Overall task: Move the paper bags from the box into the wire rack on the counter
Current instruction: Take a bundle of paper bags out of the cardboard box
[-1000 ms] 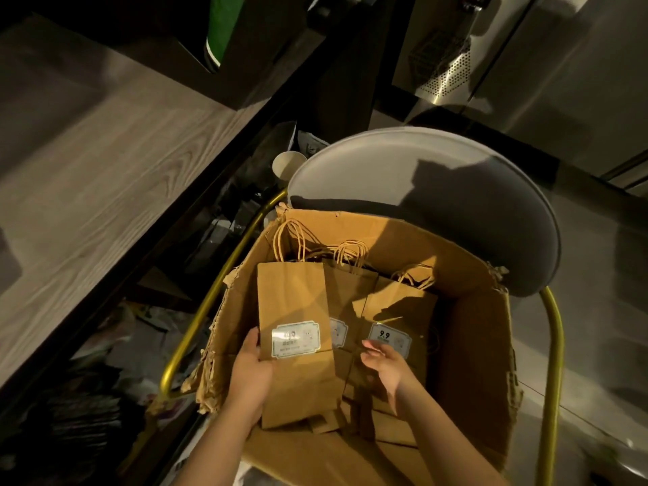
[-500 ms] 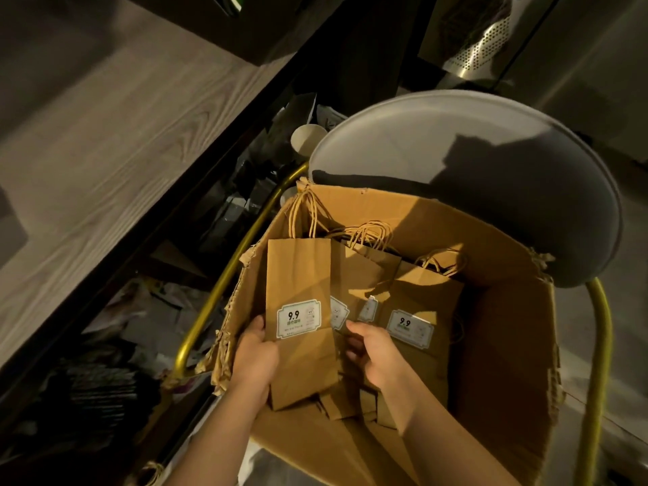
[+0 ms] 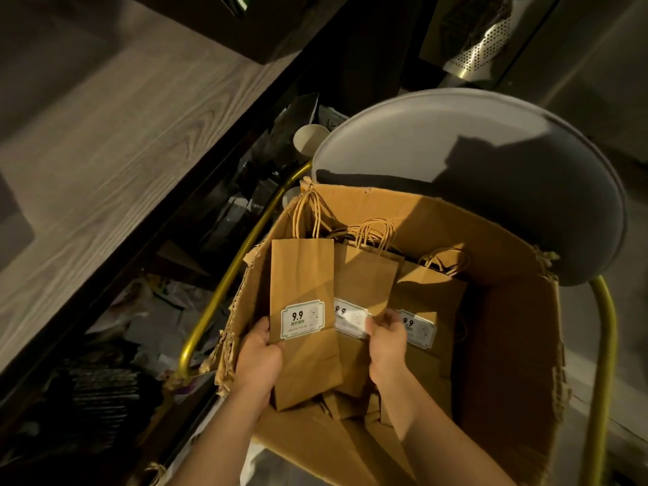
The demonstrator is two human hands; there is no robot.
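Hands inside the cardboard box (image 3: 508,345).
Head view: the left hand (image 3: 261,359) grips the front paper bag (image 3: 301,275) near the box's left wall; the right hand (image 3: 387,349) pinches the second bag (image 3: 364,275) at mid-box; a third bag (image 3: 431,296) stands rightward, handles toward the box's far wall.

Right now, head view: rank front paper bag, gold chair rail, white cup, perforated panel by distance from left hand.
1. Front paper bag: in left hand.
2. Gold chair rail: left of box.
3. White cup: beyond the box.
4. Perforated panel: top right.
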